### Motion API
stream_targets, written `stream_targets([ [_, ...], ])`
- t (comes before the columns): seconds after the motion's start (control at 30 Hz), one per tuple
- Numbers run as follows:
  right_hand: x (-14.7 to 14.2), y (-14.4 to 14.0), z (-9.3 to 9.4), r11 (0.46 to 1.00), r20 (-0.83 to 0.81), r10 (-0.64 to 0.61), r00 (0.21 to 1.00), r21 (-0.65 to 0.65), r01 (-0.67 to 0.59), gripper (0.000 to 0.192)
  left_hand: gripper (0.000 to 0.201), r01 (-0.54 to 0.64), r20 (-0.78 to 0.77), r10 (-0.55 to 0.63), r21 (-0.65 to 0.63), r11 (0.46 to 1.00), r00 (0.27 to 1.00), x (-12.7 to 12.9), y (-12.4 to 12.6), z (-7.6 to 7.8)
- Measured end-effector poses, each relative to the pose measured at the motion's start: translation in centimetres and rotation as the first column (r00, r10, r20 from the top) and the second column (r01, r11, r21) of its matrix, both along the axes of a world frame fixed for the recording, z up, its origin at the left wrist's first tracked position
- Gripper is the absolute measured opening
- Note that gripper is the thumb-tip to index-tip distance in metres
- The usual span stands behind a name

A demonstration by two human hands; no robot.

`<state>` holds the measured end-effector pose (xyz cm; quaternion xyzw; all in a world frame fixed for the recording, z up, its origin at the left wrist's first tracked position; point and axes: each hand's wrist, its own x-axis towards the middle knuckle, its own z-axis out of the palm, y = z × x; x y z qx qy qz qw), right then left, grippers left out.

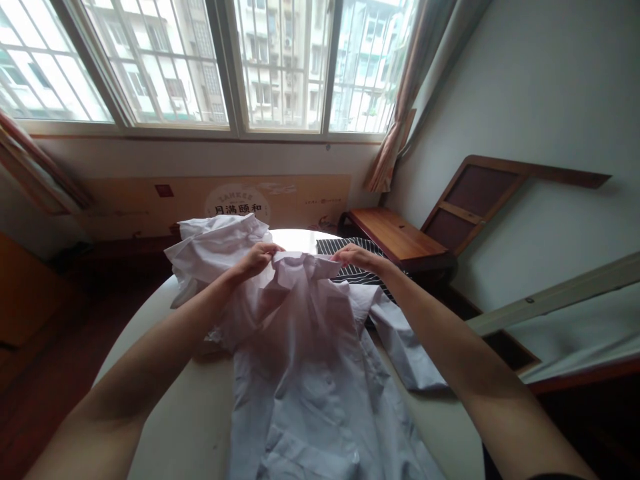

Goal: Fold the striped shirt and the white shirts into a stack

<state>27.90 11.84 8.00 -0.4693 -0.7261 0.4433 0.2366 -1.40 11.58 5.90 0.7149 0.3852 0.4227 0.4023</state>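
Note:
A white collared shirt lies spread over the round table, its collar away from me and its body running toward me. My left hand pinches the left end of the collar. At the collar's right end my right hand is closed on the fabric, so the collar is held stretched between both hands, slightly raised. One sleeve of the shirt falls to the right across the table. The fingertips of both hands are partly hidden by the cloth.
A heap of white clothing rests on the round white table at the far left. Black-and-white striped cloth lies behind my right hand. Beyond stand a wooden bench, a cardboard panel and barred windows.

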Motion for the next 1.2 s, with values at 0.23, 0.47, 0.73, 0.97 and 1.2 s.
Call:
stream_targets([
  [0.23,1.0,-0.7,-0.2,0.962,0.292,0.192,0.937,0.134,-0.239,0.023,0.026,0.230,-0.387,-0.127,0.231,0.945,0.913,-0.9,-0.6,-0.2],
  [0.47,-0.3,1.2,-1.2,0.958,0.220,-0.117,0.969,0.284,0.051,0.034,0.036,0.108,-0.316,-0.066,0.117,0.987,0.947,0.5,1.1,-0.5],
  [0.73,-2.4,4.3,-3.2,0.792,0.276,-0.559,0.782,0.457,0.405,0.025,0.028,-0.132,0.087,0.162,-0.278,0.951,0.983,4.2,2.4,-1.8],
  [0.97,-4.6,2.8,-1.9,0.962,-0.059,-0.049,0.997,0.265,0.063,0.031,0.075,-0.002,0.307,0.060,-0.186,0.982,0.950,4.6,0.1,-3.2],
  [1.2,-8.1,1.9,-1.9,0.976,-0.012,0.032,0.999,0.216,-0.028,0.039,0.069,-0.178,0.418,0.213,-0.120,0.977,0.883,4.9,-1.1,-2.9],
])
